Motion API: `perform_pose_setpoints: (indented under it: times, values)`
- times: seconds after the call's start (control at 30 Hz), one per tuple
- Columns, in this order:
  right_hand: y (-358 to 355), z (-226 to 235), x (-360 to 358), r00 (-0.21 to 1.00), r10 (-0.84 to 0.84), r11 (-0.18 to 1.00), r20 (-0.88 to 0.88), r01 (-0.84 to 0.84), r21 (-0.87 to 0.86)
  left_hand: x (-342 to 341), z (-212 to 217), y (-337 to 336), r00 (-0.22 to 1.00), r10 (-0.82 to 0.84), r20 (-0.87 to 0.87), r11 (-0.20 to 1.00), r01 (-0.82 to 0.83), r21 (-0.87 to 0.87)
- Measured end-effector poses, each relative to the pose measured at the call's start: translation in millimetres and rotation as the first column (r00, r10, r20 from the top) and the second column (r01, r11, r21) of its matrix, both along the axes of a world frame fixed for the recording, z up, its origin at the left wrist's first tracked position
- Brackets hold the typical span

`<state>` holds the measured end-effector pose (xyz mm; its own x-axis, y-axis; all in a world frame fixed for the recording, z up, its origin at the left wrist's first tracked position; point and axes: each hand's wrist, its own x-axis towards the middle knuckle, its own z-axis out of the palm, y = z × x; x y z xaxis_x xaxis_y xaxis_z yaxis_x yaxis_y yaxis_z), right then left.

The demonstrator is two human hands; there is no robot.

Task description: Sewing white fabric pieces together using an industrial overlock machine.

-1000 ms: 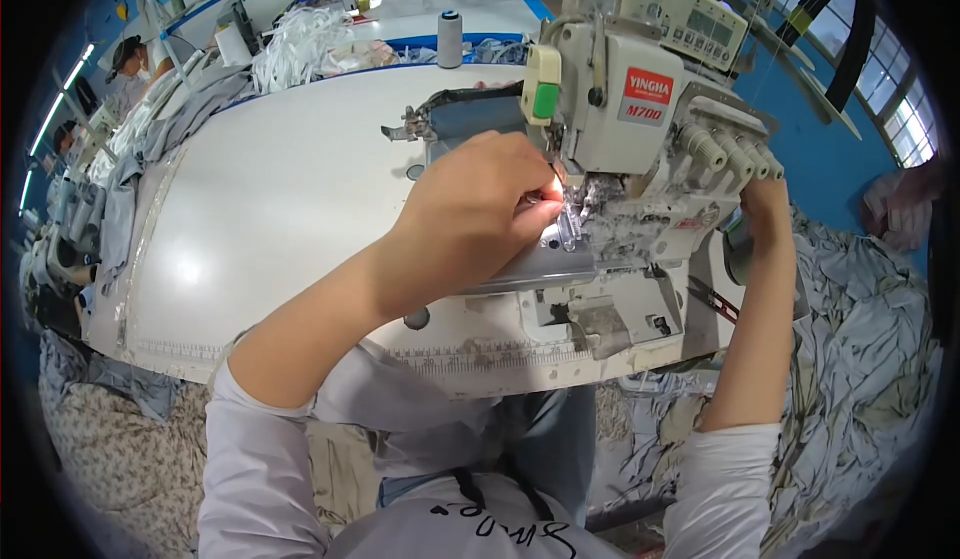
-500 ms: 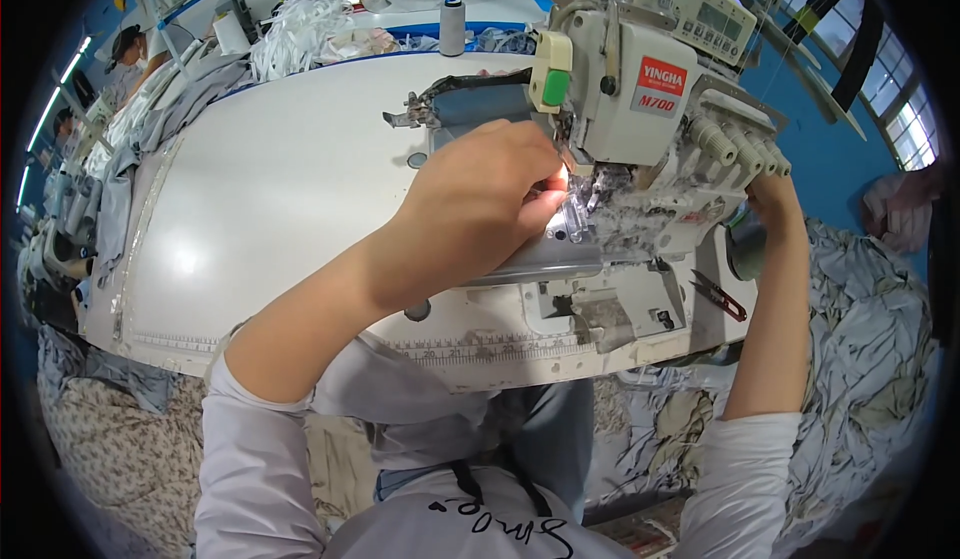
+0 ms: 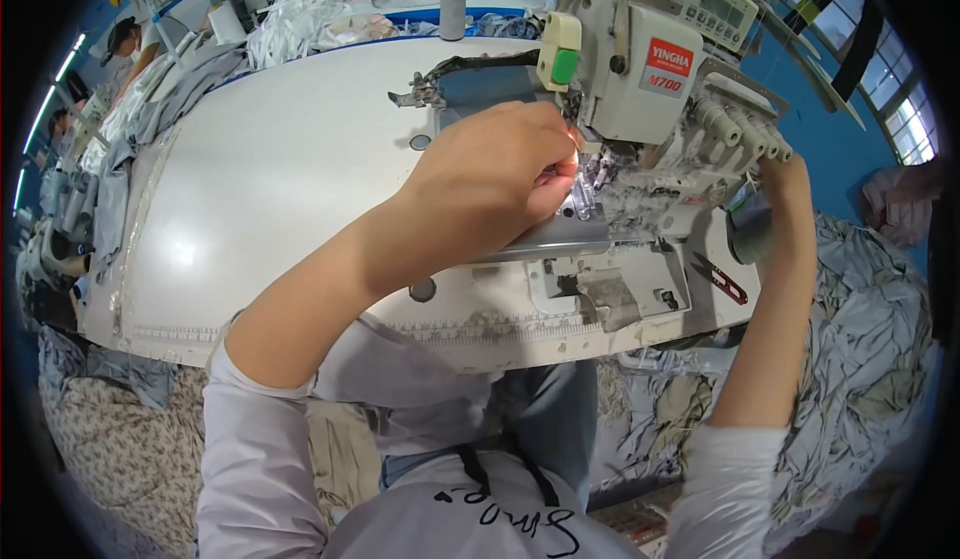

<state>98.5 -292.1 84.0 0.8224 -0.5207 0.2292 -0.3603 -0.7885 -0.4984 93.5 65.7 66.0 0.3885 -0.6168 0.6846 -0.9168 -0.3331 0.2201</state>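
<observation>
An off-white industrial sewing machine (image 3: 640, 79) stands on a white work table (image 3: 260, 189). My left hand (image 3: 490, 174) reaches to the needle area (image 3: 590, 174), fingers pinched close by the lit presser foot; what it pinches is too small to see. My right hand (image 3: 785, 174) goes up behind the machine's right end, near the handwheel (image 3: 750, 234), and is partly hidden by the machine.
Red-handled snips (image 3: 720, 277) lie on the table's right end. A grey thread cone (image 3: 452, 11) and heaps of white and grey cloth (image 3: 310, 19) sit at the far edge. Grey fabric pieces (image 3: 860, 339) pile up to my right. Another person (image 3: 125, 44) works far left.
My left hand has stayed at the needle with only slight finger movement. My right hand stays behind the machine's right end. The view has shifted a little.
</observation>
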Motion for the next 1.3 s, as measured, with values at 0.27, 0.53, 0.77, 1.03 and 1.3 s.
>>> perform_pose_setpoints:
  times: [0.27, 0.53, 0.77, 1.03, 1.3]
  values:
    - [158.8, -23.3, -174.2, 0.853, 0.022, 0.969, 0.522, -0.147, 0.199, -1.2, 4.8, -8.8, 0.993, -0.019, -0.119, 1.0, 0.019, -0.004]
    - [204.2, -19.6, -155.8, 0.887, 0.314, 0.946, 0.338, -0.262, -0.192, 0.7, -0.7, -10.4, 0.981, 0.055, -0.188, 0.998, -0.059, -0.016]
    - [211.3, -23.2, -147.5, 0.859, 0.33, 0.918, 0.39, -0.197, -0.343, -3.3, 5.4, -9.5, 0.966, 0.102, -0.237, 0.994, -0.089, 0.066]
    - [214.4, -24.7, -134.6, 0.878, 0.342, 0.903, 0.336, -0.207, -0.378, -1.9, 3.2, -10.3, 0.971, 0.086, -0.225, 0.996, -0.078, 0.041]
    - [207.3, -27.9, -125.7, 0.866, 0.351, 0.931, 0.357, -0.281, -0.232, -1.1, 3.2, -9.9, 0.966, 0.08, -0.248, 0.997, -0.072, 0.041]
